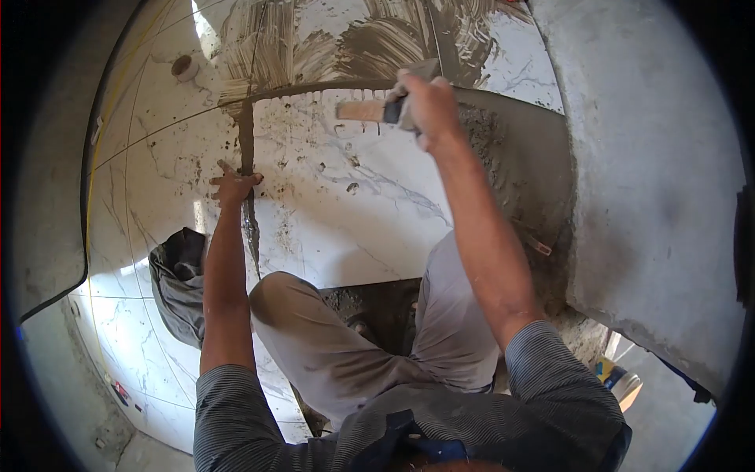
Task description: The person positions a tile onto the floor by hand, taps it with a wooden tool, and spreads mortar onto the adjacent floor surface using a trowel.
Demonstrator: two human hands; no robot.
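Observation:
My left hand (234,189) rests with spread fingers on the white marble-patterned tiles, over a joint smeared with wet grey mortar (246,145). My right hand (429,106) is closed round the grey blade end of what looks like a trowel (362,111). Its wooden handle points left, above the far edge of a large white tile (370,212). This tile lies in front of my bent knees, with mortar specks and splashes on its surface. Beyond it, grey mortar is smeared in streaks over more tiles (299,47).
A roll of tape (185,68) lies at the upper left. Beside my left arm is a crumpled dark cloth (179,285). Wet mortar (543,173) fills the strip along the right concrete wall (653,157); a wooden handle (538,245) sticks out there. A container (623,385) stands lower right.

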